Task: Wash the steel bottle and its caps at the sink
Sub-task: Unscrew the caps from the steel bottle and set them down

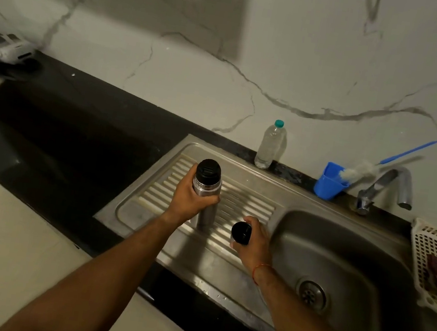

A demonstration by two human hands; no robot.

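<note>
Steel bottle [204, 184] in left hand [188, 199]

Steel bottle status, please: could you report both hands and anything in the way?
Left hand grips steel bottle, upright on drainboard, black stopper on. Right hand holds black cap, off bottle. Nothing blocking the sink basin.

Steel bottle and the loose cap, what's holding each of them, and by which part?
Left hand grips the steel bottle round its middle; right hand holds the loose cap by its side wall.
</note>
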